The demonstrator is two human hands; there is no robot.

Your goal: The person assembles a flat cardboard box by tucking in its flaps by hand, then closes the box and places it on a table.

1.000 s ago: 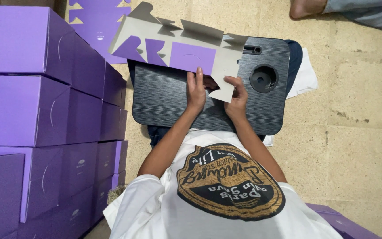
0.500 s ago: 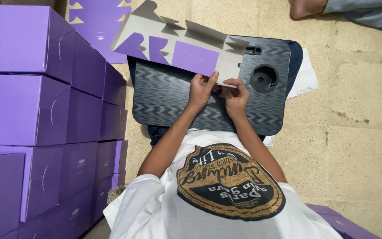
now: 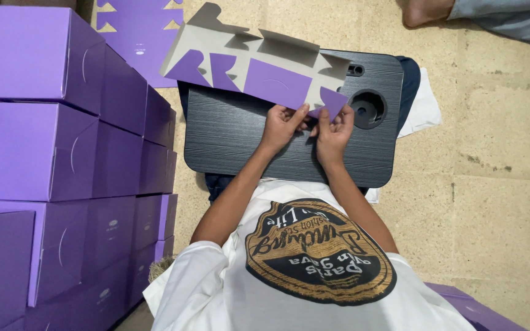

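A flat cardboard box blank (image 3: 259, 64), purple outside and grey inside, is held tilted over a black lap table (image 3: 234, 138). My left hand (image 3: 282, 124) grips its lower edge at a purple panel. My right hand (image 3: 334, 130) pinches a small purple corner flap right beside it. Both hands sit close together, almost touching, above the table's middle. The blank stretches up and left from my hands, its cut flaps sticking out.
Stacks of assembled purple boxes (image 3: 50, 153) fill the left side. Flat purple blanks (image 3: 139, 30) lie on the tiled floor at top. The table has a round cup hole (image 3: 367, 108). Another person's foot (image 3: 427, 12) shows top right. A purple piece (image 3: 473, 309) lies bottom right.
The blank has tipped flatter and swung left. My hands have moved closer together, and the right hand has shifted onto the corner flap.
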